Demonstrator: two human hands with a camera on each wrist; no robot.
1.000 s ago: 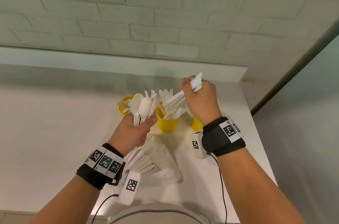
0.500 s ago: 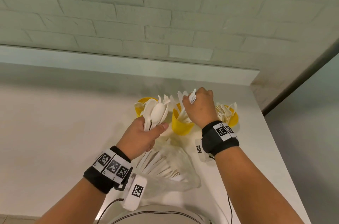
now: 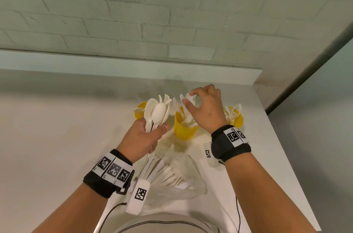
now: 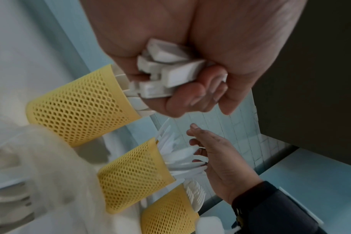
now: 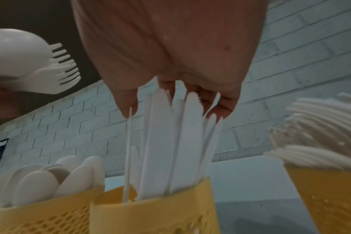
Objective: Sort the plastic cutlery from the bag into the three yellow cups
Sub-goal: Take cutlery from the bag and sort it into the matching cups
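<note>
Three yellow mesh cups stand in a row on the white counter. The left cup (image 3: 140, 113) holds spoons, the middle cup (image 3: 184, 127) knives and the right cup (image 3: 236, 119) forks. My left hand (image 3: 147, 133) grips a bundle of white spoons and forks (image 3: 157, 111) by the handles, upright between the left and middle cups. The handle ends (image 4: 166, 74) stick out of my fist. My right hand (image 3: 205, 107) hovers over the middle cup, thumb and fingers curled round the tips of the knives (image 5: 160, 142) that stand in it.
The clear plastic bag (image 3: 172, 177), with several pieces of cutlery inside, lies on the counter just in front of the cups. A brick wall with a ledge is close behind. The counter's right edge (image 3: 282, 156) runs just past the right cup.
My right hand has carried its knives from above the cups down into the middle cup. The left hand with its bundle has hardly moved.
</note>
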